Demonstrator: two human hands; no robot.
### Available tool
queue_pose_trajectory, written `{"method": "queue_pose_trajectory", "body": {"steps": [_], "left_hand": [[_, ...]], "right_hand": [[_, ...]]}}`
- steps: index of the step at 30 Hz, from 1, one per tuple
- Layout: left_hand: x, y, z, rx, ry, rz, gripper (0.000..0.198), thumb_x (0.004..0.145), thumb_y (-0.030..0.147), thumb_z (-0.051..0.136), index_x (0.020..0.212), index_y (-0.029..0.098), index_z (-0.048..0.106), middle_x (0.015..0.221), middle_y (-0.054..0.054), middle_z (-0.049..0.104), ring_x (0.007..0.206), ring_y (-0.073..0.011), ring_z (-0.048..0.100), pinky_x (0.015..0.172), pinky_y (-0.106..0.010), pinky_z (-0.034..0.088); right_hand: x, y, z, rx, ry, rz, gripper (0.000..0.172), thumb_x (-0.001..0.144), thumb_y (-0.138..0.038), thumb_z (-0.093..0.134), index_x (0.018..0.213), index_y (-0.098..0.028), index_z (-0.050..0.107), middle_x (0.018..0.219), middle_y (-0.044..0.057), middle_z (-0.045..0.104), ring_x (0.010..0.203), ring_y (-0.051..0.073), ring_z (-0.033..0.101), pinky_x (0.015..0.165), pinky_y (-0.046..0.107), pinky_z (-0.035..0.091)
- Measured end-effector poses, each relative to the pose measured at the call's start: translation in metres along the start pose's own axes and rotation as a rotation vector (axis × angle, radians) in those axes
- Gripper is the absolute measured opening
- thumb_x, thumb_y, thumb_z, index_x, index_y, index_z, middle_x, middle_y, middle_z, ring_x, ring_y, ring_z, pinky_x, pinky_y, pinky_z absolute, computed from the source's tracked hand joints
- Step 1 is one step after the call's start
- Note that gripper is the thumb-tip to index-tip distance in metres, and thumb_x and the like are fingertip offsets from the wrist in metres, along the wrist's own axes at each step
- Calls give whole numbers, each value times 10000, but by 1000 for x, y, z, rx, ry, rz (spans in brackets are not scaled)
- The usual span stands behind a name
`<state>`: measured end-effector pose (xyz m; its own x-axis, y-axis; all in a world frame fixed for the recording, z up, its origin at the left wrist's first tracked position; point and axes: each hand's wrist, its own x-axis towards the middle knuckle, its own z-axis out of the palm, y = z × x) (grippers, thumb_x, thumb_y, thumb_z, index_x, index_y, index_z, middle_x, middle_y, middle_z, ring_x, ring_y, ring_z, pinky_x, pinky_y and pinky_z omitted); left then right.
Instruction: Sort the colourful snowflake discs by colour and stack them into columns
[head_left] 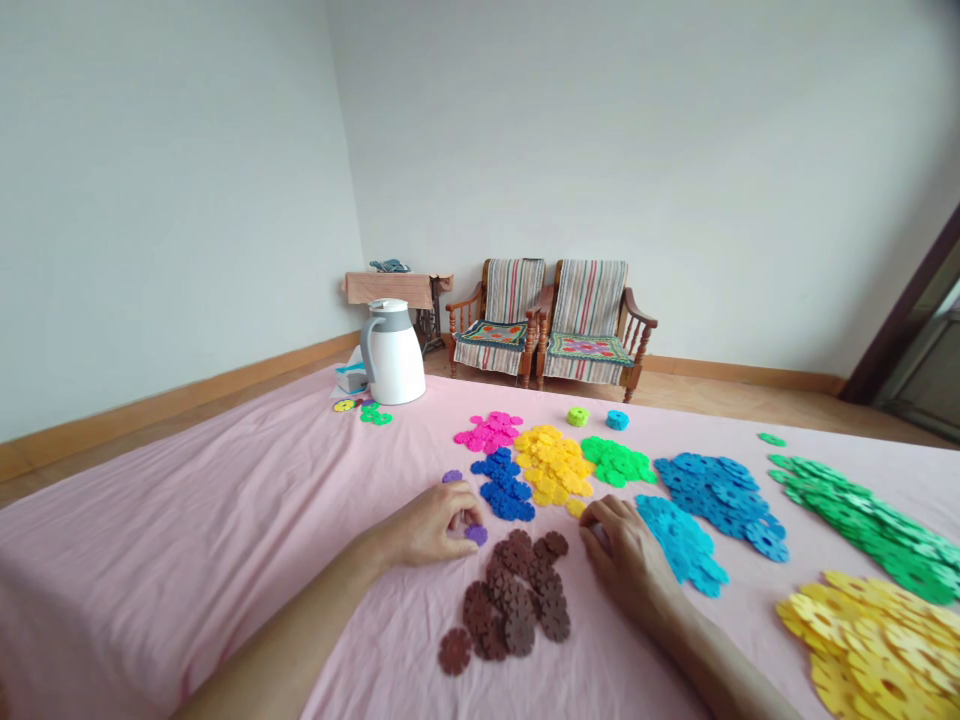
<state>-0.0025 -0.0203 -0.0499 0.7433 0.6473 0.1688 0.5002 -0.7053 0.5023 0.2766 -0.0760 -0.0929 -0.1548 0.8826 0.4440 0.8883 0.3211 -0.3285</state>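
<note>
In the head view, the left hand (424,527) was curled, its fingertips (461,522) pinching a purple snowflake disc (475,535) at the edge of a scattered pile of brown discs (514,600). A second purple disc (452,477) lay above that hand on the pink sheet (225,530). The right hand (622,555) rested with its fingers bent down just beside a lone yellow disc (576,508); whether it held anything, I could not tell. Piles of blue (502,485), yellow (553,465), pink (489,432), green (615,461) and turquoise discs (681,540) spread beyond the hands. A white thermal jug (394,355) stood at the sheet's far end.
</note>
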Motion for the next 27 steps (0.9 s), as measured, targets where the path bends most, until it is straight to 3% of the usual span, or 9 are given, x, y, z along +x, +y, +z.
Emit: {"method": "queue_pose_trajectory", "body": {"steps": [11, 17, 19, 27], "left_hand": [[-2, -1, -2, -19, 32, -13, 183, 592, 108, 586, 763, 168, 556, 735, 15, 554, 630, -103, 494, 587, -191, 407], [0, -23, -17, 9, 368, -171, 215, 643, 117, 560, 852, 156, 590, 786, -6, 582, 663, -110, 513, 606, -204, 416], [2, -30, -19, 34, 431, -211, 195, 659, 130, 565, 849, 158, 599, 813, -15, 597, 686, -121, 524, 615, -214, 424], [4, -37, -16, 84, 396, -255, 186, 667, 155, 574, 843, 173, 634, 849, -24, 624, 734, -145, 551, 670, -241, 439]], "right_hand": [[0, 2, 2, -19, 8, 7, 168, 842, -204, 418, 769, -201, 569, 794, 42, 570, 768, 191, 519, 696, 316, 374], [0, 0, 1, -21, 25, -1, 164, 831, -202, 429, 763, -198, 579, 785, 45, 573, 759, 192, 520, 680, 311, 376], [0, 0, 0, -15, 25, -4, 170, 832, -202, 424, 766, -199, 580, 783, 47, 575, 757, 193, 518, 680, 313, 375], [0, 3, 2, 2, 19, -9, 173, 831, -206, 418, 774, -201, 582, 787, 53, 581, 750, 194, 514, 680, 319, 372]]}}
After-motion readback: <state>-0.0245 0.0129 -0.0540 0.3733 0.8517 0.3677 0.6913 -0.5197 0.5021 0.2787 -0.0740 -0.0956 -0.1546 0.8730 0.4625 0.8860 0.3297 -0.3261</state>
